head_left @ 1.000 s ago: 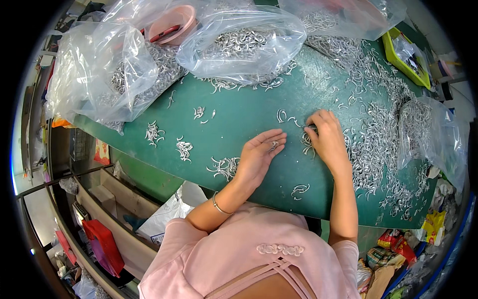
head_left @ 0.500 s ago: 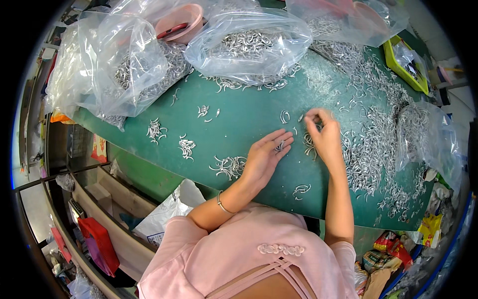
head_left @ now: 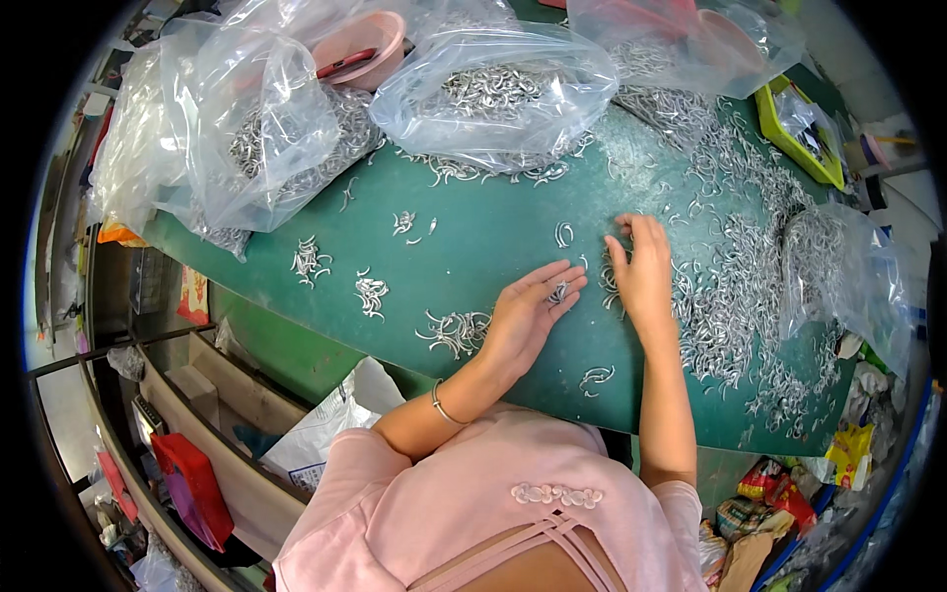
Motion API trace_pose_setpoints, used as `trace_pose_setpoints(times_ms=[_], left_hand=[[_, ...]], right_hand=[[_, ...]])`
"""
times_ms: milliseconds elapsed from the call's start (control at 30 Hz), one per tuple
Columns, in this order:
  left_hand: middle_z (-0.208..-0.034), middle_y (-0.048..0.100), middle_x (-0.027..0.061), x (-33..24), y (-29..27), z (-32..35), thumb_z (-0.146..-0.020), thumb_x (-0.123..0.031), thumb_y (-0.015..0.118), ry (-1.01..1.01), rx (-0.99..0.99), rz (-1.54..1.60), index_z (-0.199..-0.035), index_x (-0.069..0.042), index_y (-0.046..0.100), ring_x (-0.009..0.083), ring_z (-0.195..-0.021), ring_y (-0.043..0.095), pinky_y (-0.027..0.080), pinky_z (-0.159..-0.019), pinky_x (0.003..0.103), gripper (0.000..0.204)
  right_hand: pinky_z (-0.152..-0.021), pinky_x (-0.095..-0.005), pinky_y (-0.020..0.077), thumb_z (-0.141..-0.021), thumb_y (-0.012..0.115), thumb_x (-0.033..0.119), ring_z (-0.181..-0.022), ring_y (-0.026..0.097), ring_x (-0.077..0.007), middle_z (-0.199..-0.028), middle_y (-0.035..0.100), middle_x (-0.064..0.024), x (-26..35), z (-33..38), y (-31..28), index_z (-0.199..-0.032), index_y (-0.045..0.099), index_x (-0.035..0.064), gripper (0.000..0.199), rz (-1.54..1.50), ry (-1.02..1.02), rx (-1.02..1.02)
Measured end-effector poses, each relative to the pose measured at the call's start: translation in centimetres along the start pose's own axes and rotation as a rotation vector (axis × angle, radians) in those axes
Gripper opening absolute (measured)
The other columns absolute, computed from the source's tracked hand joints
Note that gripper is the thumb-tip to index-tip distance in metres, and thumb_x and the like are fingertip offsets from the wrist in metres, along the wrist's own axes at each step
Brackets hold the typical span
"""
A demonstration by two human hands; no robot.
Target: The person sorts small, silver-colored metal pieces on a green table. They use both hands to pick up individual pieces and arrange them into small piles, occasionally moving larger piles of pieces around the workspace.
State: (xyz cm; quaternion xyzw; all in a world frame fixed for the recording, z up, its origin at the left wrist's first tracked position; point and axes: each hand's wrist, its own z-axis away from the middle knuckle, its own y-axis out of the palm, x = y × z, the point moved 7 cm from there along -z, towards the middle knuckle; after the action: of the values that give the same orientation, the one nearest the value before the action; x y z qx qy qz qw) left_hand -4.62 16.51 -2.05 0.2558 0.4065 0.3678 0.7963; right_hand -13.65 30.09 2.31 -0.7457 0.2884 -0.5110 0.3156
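Small curved silver metal pieces lie on the green tabletop. My left hand (head_left: 523, 321) is palm up, fingers partly curled, holding a few of these metal pieces (head_left: 558, 292) between thumb and fingers. To its right, my right hand (head_left: 643, 268) is palm down just above the table, thumb and fingers apart, with nothing visible in it. A few curved pieces (head_left: 610, 286) lie partly hidden beside the right hand. Further off, a pair of them (head_left: 563, 234) sits alone. Left of my left hand is a loose small pile (head_left: 456, 333).
A wide spread of metal pieces (head_left: 735, 306) covers the table's right side. Clear plastic bags (head_left: 414, 113) of pieces line the back, near a pink bowl (head_left: 385, 49). A yellow-green basket (head_left: 779, 133) stands back right. Small piles (head_left: 370, 294) lie to the left.
My right thumb and fingers have spread from a near-pinch. The small piece by its fingertips no longer shows there. My left hand has barely moved, still holding its pieces.
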Motion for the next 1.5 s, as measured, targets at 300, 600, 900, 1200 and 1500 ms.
trace_pose_setpoints(times_ms=[300, 600, 900, 1200, 1500], left_hand=[[-0.128, 0.055, 0.025, -0.2, -0.2, 0.1, -0.096, -0.004, 0.051, 0.008, -0.01, -0.006, -0.131, 0.014, 0.043, 0.0294, -0.118, 0.057, 0.046, -0.105, 0.038, 0.04], [-0.131, 0.052, 0.0254, 0.6, 0.5, 0.0, -0.098, -0.008, 0.049, -0.062, 0.076, 0.108, -0.132, 0.014, 0.043, 0.0304, -0.12, 0.055, 0.043, -0.108, 0.039, 0.041], [-0.135, 0.048, 0.0275, 0.5, 0.2, 0.0, -0.097, -0.003, 0.044, -0.037, 0.082, 0.08, -0.137, 0.015, 0.036, 0.0349, -0.129, 0.048, 0.04, -0.111, 0.042, 0.045], [-0.136, 0.047, 0.029, -0.4, -0.1, 0.2, -0.095, -0.008, 0.041, -0.011, 0.139, 0.191, -0.137, 0.015, 0.034, 0.0369, -0.13, 0.046, 0.039, -0.112, 0.042, 0.048], [-0.106, 0.061, 0.0106, 1.7, -2.4, -1.2, -0.099, -0.013, 0.048, -0.089, 0.522, 0.407, -0.129, 0.009, 0.049, 0.0191, -0.098, 0.06, 0.051, -0.09, 0.031, 0.038]], right_hand=[[-0.077, -0.0404, 0.0415, -0.078, 0.069, 0.004, -0.083, 0.058, -0.0315, -0.081, 0.064, -0.0109, -1.8, 0.2, 0.9, -0.084, 0.063, 0.0042, 0.009, 0.008, 0.029, 0.012], [-0.06, -0.026, 0.0455, -0.086, 0.066, 0.0, -0.067, 0.055, -0.0082, -0.077, 0.064, -0.0044, -0.6, 2.0, 0.0, -0.099, 0.066, 0.0008, 0.013, -0.681, 0.264, 0.043], [-0.075, -0.0397, 0.0452, -0.076, 0.07, 0.001, -0.082, 0.056, -0.0292, -0.087, 0.061, -0.0115, 1.2, 1.6, -0.5, -0.096, 0.064, 0.0027, 0.02, -0.217, 0.05, 0.046], [-0.078, -0.0392, 0.0401, -0.075, 0.072, 0.004, -0.085, 0.055, -0.0293, -0.085, 0.059, -0.0095, 0.6, 1.6, 1.0, -0.086, 0.061, 0.0046, 0.016, -0.087, -0.092, 0.14], [-0.08, -0.0399, 0.0425, -0.077, 0.073, 0.009, -0.086, 0.055, -0.0301, -0.088, 0.061, -0.0113, 3.1, 0.1, 0.9, -0.088, 0.063, 0.0029, 0.016, -0.319, -0.066, 0.089]])
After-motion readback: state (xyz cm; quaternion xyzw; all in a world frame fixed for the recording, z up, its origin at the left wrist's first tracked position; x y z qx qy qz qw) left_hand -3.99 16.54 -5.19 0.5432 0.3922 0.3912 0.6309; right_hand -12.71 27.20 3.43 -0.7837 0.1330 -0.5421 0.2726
